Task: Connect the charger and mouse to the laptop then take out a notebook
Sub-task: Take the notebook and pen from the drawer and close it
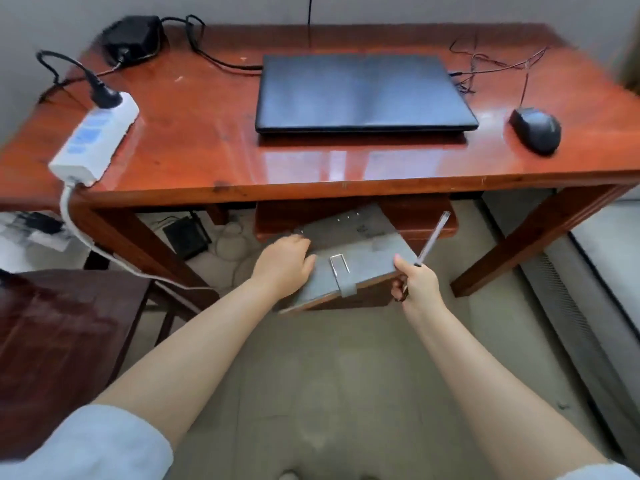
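Soft daylight, perhaps slight edge blur

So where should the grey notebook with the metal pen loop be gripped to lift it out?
By the grey notebook's free near right corner, from the right: it tilts out of the wooden drawer, left hand covers its left edge, right hand holds a pen.

We have one view only, from a wide-angle camera on the person's head, looking forward and steeply down. We look from above and in front of the worktop [207, 140], seeing its whole top at middle distance, with the wall behind it along the upper edge. Nearer to us, both forearms reach away from the bottom corners toward the space under the worktop, and the floor [346, 375] fills the lower middle. Straight edges bow toward the frame's borders.
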{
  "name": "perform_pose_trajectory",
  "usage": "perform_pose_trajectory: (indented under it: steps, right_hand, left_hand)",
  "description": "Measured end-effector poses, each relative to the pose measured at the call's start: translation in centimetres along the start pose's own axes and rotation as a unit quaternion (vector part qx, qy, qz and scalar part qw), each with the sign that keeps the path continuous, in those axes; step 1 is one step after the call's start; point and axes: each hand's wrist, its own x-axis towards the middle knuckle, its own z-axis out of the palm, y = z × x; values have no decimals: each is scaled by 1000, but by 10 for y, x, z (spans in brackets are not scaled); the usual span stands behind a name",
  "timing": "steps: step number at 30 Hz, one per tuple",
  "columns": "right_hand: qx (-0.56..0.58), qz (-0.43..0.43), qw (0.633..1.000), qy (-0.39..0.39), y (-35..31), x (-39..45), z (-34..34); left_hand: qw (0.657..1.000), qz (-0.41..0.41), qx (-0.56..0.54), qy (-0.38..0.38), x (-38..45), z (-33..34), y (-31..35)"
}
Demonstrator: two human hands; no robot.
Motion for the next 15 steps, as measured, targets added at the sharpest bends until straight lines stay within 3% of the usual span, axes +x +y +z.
perform_pose_trajectory:
  steps: [4, 7, 9, 11, 15]
  right_hand:
    - [-48, 16, 998, -36, -46, -54, 10]
    - [-59, 42, 996, -50, -78, -84, 31]
    - [-56, 45, 993, -95, -98, -99, 50]
    - [-51, 46, 990, -122, -116, -108, 73]
    - [-129, 60, 986, -89, -140, -116, 129]
  left_hand:
    - [991, -115, -55, -37, -41, -45, -3]
    - [958, -213, -161, -105, -69, -81, -14]
    - [939, -234, -218, -124, -81, -107, -24]
    - [929, -248, -256, -99, -90, -132, -35]
    - [901, -306, -308, -25, -98, -175, -52]
